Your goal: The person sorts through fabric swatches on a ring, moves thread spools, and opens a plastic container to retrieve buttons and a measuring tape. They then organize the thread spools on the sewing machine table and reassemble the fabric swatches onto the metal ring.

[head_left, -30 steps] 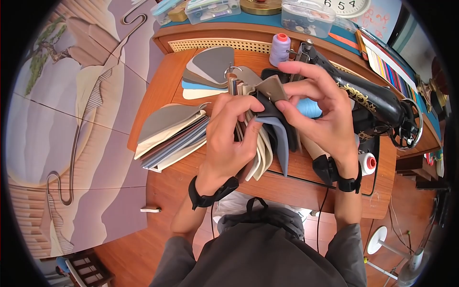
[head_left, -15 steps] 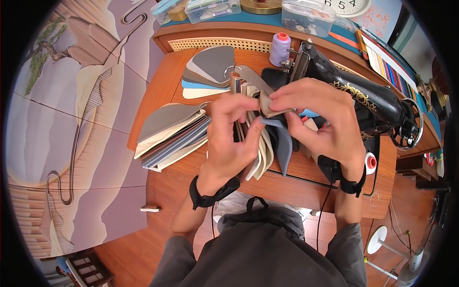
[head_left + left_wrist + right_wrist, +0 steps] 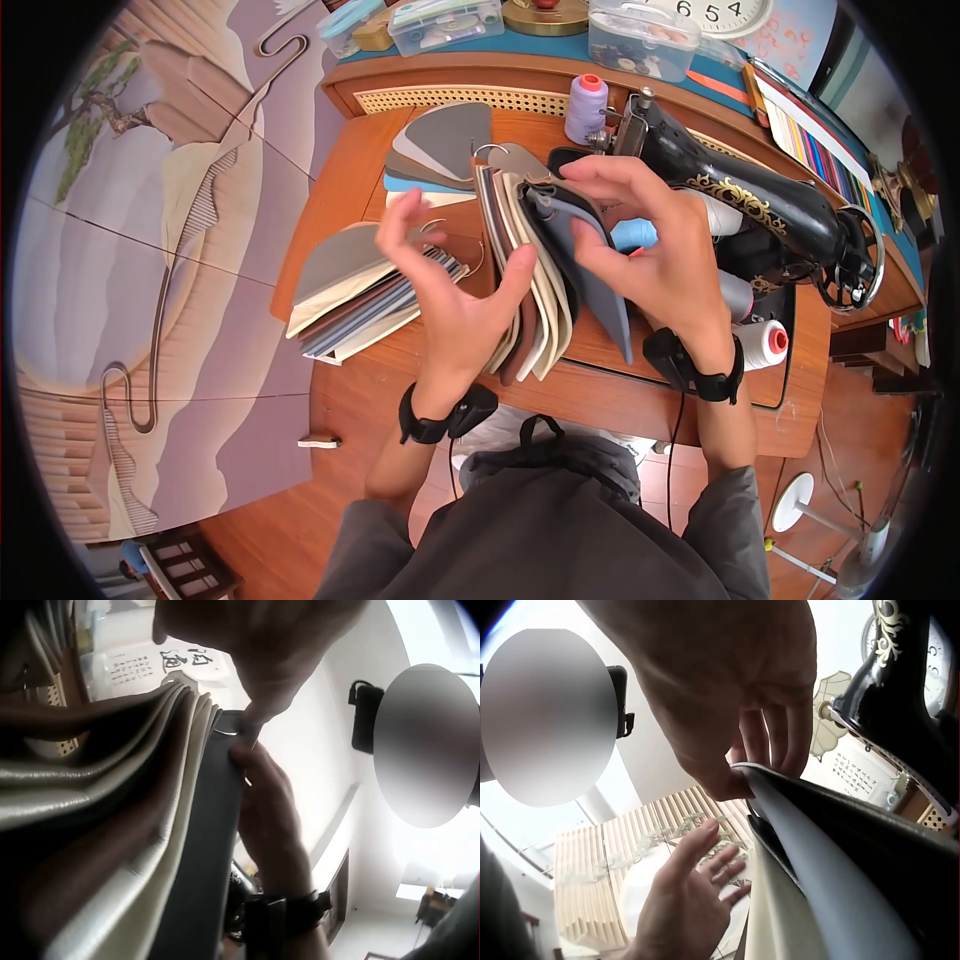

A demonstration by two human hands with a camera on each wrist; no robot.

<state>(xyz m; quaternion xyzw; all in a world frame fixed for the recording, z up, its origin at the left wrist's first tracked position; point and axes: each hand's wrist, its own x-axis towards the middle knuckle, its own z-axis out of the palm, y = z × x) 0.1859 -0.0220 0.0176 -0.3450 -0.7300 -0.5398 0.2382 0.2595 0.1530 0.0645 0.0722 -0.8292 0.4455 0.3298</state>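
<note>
A bundle of cream, brown, black and blue-grey fabric swatches (image 3: 535, 285) hangs from the right hand (image 3: 665, 250), whose thumb and fingers pinch its top corner. In the right wrist view the right hand (image 3: 742, 690) grips the upper edge of a blue-grey swatch (image 3: 802, 847) beside dark layers. The left hand (image 3: 450, 300) is spread in front of the bundle's left side; the right wrist view shows this left hand (image 3: 686, 907) with fingers apart, holding nothing. The left wrist view has a dark grey swatch (image 3: 202, 847) at the right hand (image 3: 274, 817).
Two other swatch sets, one fanned (image 3: 450, 135) and one stacked (image 3: 345, 265), lie at the table's left. A black sewing machine (image 3: 760, 190) stands right, with a lilac thread spool (image 3: 586, 108), a blue spool (image 3: 632, 236) and a white spool (image 3: 762, 344) nearby.
The left hand has let go of the swatches and moved left, its fingers spreading. The brown-grey top swatch has turned away, leaving the blue-grey one in front. A metal ring shows behind the left hand.
</note>
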